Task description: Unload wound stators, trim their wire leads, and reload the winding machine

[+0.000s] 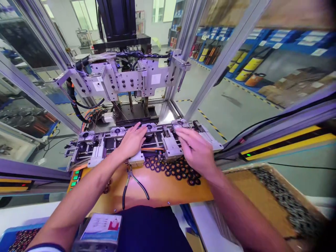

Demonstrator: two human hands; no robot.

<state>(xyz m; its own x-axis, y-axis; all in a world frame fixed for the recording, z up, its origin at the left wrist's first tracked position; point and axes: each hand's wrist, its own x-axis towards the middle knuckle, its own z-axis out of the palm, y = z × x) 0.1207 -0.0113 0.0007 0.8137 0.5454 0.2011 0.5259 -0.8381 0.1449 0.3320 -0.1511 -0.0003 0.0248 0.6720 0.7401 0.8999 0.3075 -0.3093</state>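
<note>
My left hand (132,141) lies with its fingers stretched out over the middle of the metal fixture rail (157,138), beside a holder with a dark round part (149,127). At the rail's right end is my right hand (195,150), its fingers pressed together and their tips at the right-hand holder (180,123). Whatever those fingertips may hold is hidden. Two more holders with dark round parts, a middle one (117,131) and a left one (86,135), sit along the rail. Many small black rings with copper-coloured centres (168,168) lie on the orange tabletop (160,192) between my hands.
Pliers (130,180) with spread handles lie before the fixture. A machine head (128,78) hangs above, framed by aluminium posts. Green buttons (75,178) are at the left edge, a yellow-black sensor bar (288,141) at right. An open box of small parts (283,206) stands lower right.
</note>
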